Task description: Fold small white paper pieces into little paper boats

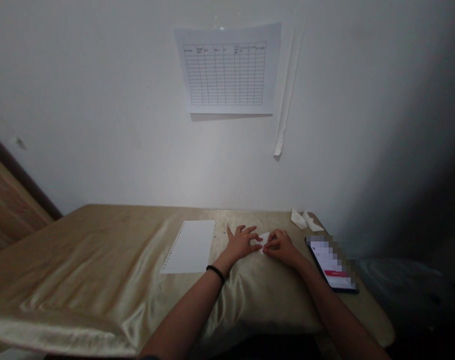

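A small folded piece of white paper (264, 242) lies between my hands on the cloth-covered table, partly hidden by my fingers. My left hand (243, 243) has its thumb and index finger at the paper's left edge, while its other fingers stretch out over the cloth. From the other side, my right hand (281, 246) pinches the paper with bent fingers. Left of my hands rests a blank white sheet (191, 247) with a row of punched holes along its left edge.
Two folded white paper pieces (306, 220) stand at the table's back right corner. A phone (330, 265) with a lit screen lies by the right edge. Shiny beige cloth (110, 260) covers the table, wrinkled on the left. A printed table sheet (227, 75) hangs on the wall.
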`<state>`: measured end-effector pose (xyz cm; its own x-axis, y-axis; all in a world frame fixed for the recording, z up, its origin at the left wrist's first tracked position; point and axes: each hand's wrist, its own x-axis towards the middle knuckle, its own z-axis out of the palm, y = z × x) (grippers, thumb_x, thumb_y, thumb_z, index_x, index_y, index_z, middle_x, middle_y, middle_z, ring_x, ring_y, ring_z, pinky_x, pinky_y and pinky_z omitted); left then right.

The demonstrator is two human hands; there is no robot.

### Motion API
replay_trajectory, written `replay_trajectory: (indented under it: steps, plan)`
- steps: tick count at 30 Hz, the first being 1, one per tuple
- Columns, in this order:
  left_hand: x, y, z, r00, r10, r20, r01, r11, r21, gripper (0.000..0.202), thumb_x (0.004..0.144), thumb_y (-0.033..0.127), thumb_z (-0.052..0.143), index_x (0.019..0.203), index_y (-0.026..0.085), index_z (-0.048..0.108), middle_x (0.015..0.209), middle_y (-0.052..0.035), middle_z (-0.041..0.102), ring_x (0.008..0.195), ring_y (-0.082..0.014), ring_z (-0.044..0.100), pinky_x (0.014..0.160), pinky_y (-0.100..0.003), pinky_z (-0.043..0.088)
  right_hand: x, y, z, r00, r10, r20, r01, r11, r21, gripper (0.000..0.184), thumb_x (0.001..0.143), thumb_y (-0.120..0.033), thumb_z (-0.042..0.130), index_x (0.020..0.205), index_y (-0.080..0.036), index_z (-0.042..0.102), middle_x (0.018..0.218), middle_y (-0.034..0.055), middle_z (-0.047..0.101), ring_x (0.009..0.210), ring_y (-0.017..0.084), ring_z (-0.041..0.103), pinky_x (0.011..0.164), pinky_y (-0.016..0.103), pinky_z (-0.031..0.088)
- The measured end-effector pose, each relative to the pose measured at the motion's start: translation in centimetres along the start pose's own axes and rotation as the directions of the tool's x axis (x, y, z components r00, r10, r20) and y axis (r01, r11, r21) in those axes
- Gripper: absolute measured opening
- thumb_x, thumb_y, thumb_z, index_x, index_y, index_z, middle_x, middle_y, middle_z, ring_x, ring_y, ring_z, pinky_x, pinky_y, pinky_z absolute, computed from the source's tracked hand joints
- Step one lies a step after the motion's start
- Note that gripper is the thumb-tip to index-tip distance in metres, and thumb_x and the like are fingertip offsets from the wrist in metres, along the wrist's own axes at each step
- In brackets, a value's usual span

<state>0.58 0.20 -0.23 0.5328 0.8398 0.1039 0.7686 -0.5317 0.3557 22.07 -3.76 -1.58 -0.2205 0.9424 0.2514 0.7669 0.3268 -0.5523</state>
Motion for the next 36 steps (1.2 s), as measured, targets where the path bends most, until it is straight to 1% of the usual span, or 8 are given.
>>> replay_trajectory:
  steps: [6,12,15,18,25,28,31,36]
  plan:
    - [0.0,0.1,-0.1,1.0,-0.007,0.0,0.007,1.0,-0.019,0.031,0.087,0.056,0.067,0.116,0.045,0.069,0.157,0.0067,0.044,0.146,-0.0395,0.027,0.108,-0.083,-0.002,-0.4,-0.3,0.1,0.999,-0.023,0.023,0.021,0.999,0.049,0.005,0.076,-0.033,0.079,0.077,-0.029,0.08,0.103,0.0063,0.063,0.109,0.025,0.051,0.106,0.043,0.038]
    - [-0.1,0.2,-0.3,1.0,-0.002,0.01,0.002,1.0,-0.01,0.032,0.088,0.059,0.064,0.118,0.046,0.068,0.158,0.0072,0.043,0.147,-0.0393,0.027,0.107,-0.084,-0.002,0.0,0.8,0.6,0.986,0.058,-0.156,-0.039,0.992,0.123,0.006,0.076,-0.025,0.075,0.079,-0.025,0.079,0.105,0.0083,0.061,0.111,0.025,0.051,0.107,0.042,0.039]
    - [-0.1,0.2,-0.3,1.0,0.003,0.007,-0.003,1.0,-0.005,0.032,0.088,0.059,0.064,0.118,0.047,0.068,0.158,0.0065,0.043,0.146,-0.0395,0.028,0.106,-0.085,-0.001,0.0,1.1,0.9,0.98,0.059,-0.19,-0.037,0.993,0.116,0.006,0.077,-0.027,0.073,0.079,-0.024,0.079,0.105,0.0089,0.061,0.112,0.026,0.051,0.107,0.043,0.039]
    - [-0.1,0.1,-0.1,1.0,0.005,-0.002,-0.005,1.0,0.006,0.033,0.088,0.06,0.064,0.118,0.048,0.067,0.158,0.0074,0.043,0.146,-0.0392,0.028,0.105,-0.086,0.0,0.0,1.1,1.0,0.986,0.028,-0.165,-0.012,0.995,0.1,0.005,0.077,-0.028,0.074,0.077,-0.024,0.078,0.102,0.0084,0.063,0.109,0.025,0.051,0.105,0.042,0.04]
    - [0.1,-0.1,0.2,1.0,0.002,-0.008,-0.001,1.0,0.017,0.032,0.088,0.059,0.064,0.117,0.047,0.067,0.158,0.007,0.043,0.146,-0.0388,0.028,0.105,-0.085,-0.001,-0.3,0.6,0.5,0.998,-0.058,-0.018,0.059,0.995,0.084,0.005,0.076,-0.033,0.078,0.078,-0.028,0.079,0.104,0.0067,0.064,0.11,0.026,0.051,0.105,0.044,0.039]
    - [0.0,0.0,0.1,1.0,-0.006,-0.005,0.006,1.0,0.012,0.032,0.087,0.059,0.065,0.116,0.047,0.068,0.157,0.007,0.043,0.147,-0.039,0.028,0.106,-0.085,-0.002,-0.4,0.6,0.5,0.998,-0.058,-0.009,0.059,0.993,0.101,0.005,0.074,-0.033,0.08,0.076,-0.028,0.079,0.104,0.0064,0.064,0.111,0.026,0.051,0.106,0.044,0.038]
    - [0.0,0.1,0.0,1.0,-0.004,-0.01,0.004,1.0,0.006,0.032,0.087,0.059,0.065,0.117,0.047,0.068,0.157,0.0067,0.044,0.147,-0.0388,0.028,0.106,-0.085,-0.003,-0.2,0.9,0.6,0.997,-0.023,-0.07,0.032,0.991,0.13,0.003,0.075,-0.03,0.077,0.075,-0.027,0.079,0.104,0.0068,0.064,0.112,0.025,0.051,0.107,0.043,0.038]
    - [-0.1,0.2,-0.2,1.0,-0.003,-0.011,0.003,1.0,-0.006,0.031,0.087,0.059,0.066,0.115,0.047,0.068,0.156,0.0071,0.045,0.146,-0.0382,0.03,0.106,-0.085,-0.003,0.5,1.6,0.1,0.959,0.155,-0.239,-0.122,0.982,0.147,0.011,0.077,-0.029,0.072,0.082,-0.023,0.08,0.102,0.0102,0.064,0.109,0.027,0.052,0.104,0.043,0.04]
